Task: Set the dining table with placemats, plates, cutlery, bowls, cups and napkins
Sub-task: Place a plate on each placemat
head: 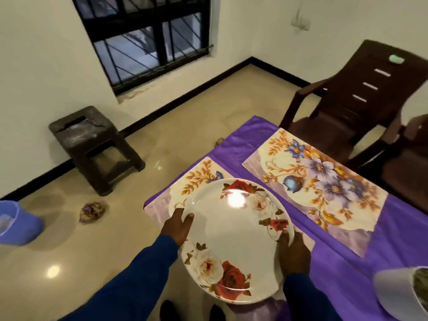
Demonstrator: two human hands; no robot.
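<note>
A large white plate with red and white roses lies over the near floral placemat on the purple tablecloth. My left hand grips the plate's left rim, thumb on top. At the plate's right rim my right hand holds on, fingers curled over the edge. A second floral placemat lies bare further right on the table.
Two dark brown plastic chairs stand at the table's far side. A brown plastic stool is by the wall under the window. A blue bucket and a small bag sit on the floor. A white container is at bottom right.
</note>
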